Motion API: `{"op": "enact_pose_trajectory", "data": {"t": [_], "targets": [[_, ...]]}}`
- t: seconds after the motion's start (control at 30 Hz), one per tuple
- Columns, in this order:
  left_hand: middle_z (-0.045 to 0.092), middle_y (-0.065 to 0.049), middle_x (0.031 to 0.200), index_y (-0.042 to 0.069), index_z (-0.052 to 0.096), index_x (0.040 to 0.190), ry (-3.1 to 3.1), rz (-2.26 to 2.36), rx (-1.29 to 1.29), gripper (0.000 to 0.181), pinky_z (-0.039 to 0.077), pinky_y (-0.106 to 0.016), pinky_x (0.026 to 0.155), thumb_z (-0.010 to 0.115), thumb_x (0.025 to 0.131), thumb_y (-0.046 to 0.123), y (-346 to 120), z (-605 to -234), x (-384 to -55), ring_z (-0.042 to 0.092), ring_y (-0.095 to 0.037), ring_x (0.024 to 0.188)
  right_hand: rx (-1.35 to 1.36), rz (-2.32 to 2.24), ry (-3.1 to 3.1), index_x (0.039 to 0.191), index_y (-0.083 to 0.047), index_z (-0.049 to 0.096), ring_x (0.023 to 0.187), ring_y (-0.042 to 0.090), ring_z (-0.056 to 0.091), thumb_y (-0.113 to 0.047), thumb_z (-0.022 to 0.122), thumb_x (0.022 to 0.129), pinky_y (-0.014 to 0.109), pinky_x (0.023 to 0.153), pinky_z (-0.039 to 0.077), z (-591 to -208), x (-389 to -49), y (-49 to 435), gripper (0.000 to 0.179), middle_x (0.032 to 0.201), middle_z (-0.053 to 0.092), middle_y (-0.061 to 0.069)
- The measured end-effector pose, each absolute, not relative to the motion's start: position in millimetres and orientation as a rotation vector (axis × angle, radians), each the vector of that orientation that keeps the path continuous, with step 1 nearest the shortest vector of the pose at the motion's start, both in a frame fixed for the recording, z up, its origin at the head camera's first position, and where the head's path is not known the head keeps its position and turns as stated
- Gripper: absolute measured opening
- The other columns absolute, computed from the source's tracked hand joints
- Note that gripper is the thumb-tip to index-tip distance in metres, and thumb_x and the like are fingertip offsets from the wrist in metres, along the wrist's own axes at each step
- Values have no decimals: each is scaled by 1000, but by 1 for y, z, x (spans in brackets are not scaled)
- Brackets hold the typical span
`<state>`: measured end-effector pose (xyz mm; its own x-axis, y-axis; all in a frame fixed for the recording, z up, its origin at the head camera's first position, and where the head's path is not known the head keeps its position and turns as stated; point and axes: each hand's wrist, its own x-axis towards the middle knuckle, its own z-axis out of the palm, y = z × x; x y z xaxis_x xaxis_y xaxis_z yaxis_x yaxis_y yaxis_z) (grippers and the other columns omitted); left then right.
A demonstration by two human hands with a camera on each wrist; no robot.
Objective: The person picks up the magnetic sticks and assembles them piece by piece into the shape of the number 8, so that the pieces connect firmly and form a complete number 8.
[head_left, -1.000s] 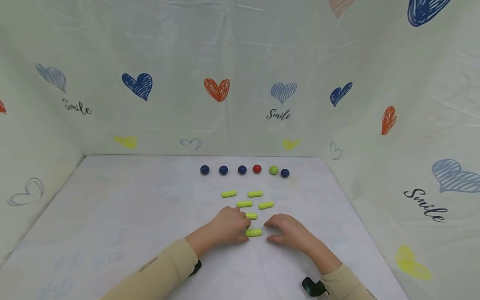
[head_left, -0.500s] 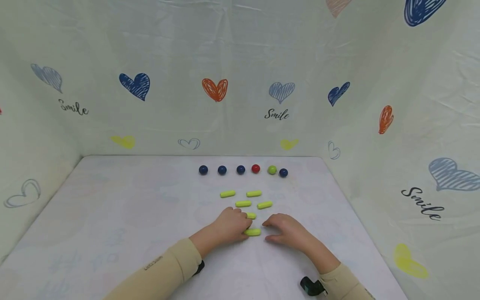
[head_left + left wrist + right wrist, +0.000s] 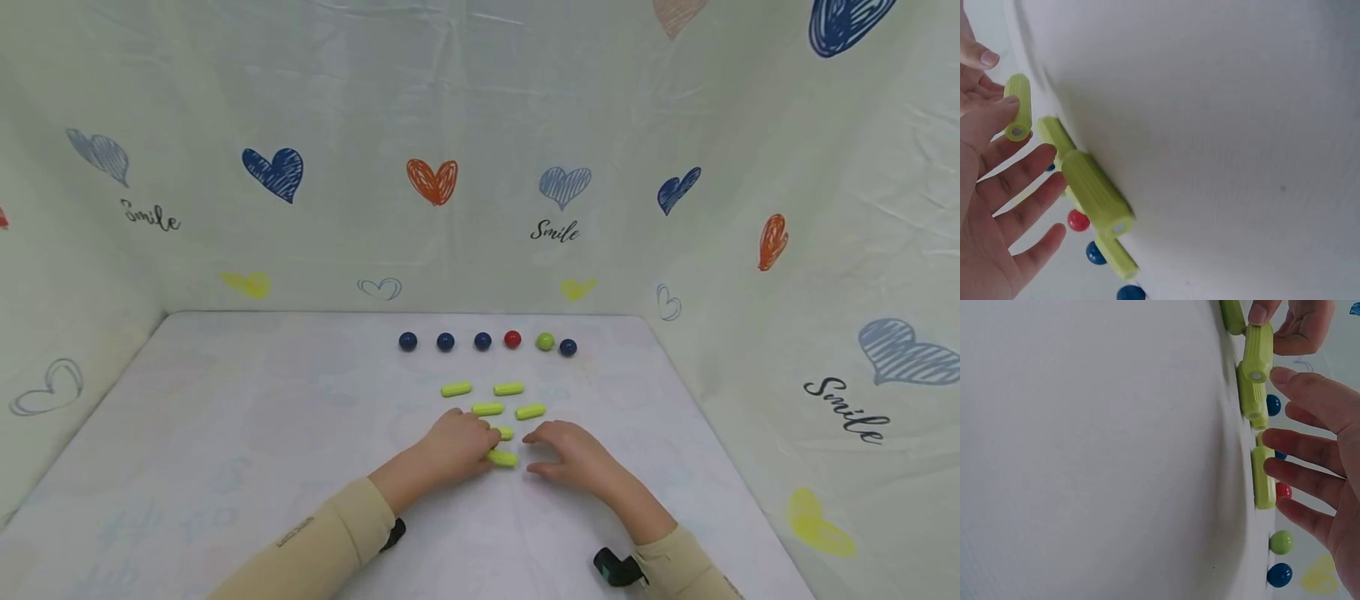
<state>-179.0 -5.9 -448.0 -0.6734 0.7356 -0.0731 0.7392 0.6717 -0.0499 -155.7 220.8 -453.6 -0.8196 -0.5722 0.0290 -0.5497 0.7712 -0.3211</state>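
Observation:
My left hand (image 3: 457,447) pinches a short yellow-green magnetic rod (image 3: 502,458) between thumb and finger. In the left wrist view that rod (image 3: 1019,103) is raised off the white table, a metal disc showing in its end. My right hand (image 3: 576,458) is just right of it, its fingers relaxed and slightly bent, holding nothing. Directly beyond the held rod lies another yellow-green rod (image 3: 507,433), partly hidden by the left hand. Farther out lie more such rods, among them one at the left (image 3: 456,389) and one at the right (image 3: 530,412).
Along the far part of the white table (image 3: 225,433) runs a row of balls: several dark blue ones (image 3: 446,342), a red ball (image 3: 512,339) and a green ball (image 3: 545,342). A heart-printed curtain (image 3: 337,233) encloses the back and sides.
The nearest rod has been picked up by my left hand and shifted slightly away from me and left. My right hand has moved a little forward. Balls and other rods stay in place.

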Motion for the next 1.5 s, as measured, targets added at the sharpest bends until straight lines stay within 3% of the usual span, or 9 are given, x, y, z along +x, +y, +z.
{"op": "enact_pose_trajectory", "data": {"t": [0.27, 0.5, 0.67, 1.1, 1.5], "targets": [[56, 11, 73, 20, 64, 87, 2861, 79, 1163, 16, 46, -31, 67, 74, 88, 33, -20, -439, -186, 51, -11, 68, -835, -592, 2894, 112, -10, 69, 106, 21, 61, -21, 80, 82, 42, 93, 50, -449, -159, 216, 34, 110, 68, 1], [61, 11, 78, 18, 66, 94, 2833, 295, 1002, 20, 49, -28, 68, 77, 85, 32, -38, -435, -193, 51, -8, 67, -839, -694, 2892, 115, -10, 68, 108, 20, 61, -21, 79, 83, 41, 94, 49, -446, -165, 209, 35, 114, 67, 1], [61, 10, 80, 17, 65, 94, 2796, 496, 860, 20, 49, -29, 69, 78, 84, 28, -50, -430, -197, 54, -9, 71, -851, -767, 2892, 115, -8, 68, 104, 18, 61, -21, 78, 84, 40, 92, 50, -444, -168, 204, 35, 111, 67, 0], [66, 7, 88, 17, 63, 91, 2743, 937, 573, 22, 51, -34, 85, 81, 79, 12, -79, -427, -209, 62, -16, 90, -849, -929, 2895, 115, -8, 68, 105, 19, 61, -20, 76, 86, 41, 91, 50, -444, -179, 184, 32, 112, 67, -1], [63, 4, 86, 15, 63, 92, 2816, 1047, 427, 20, 50, -38, 79, 80, 81, 13, -102, -428, -218, 57, -16, 83, -742, -1019, 2884, 116, -8, 69, 106, 19, 60, -21, 74, 88, 43, 95, 49, -444, -196, 162, 31, 110, 66, -2]]}}
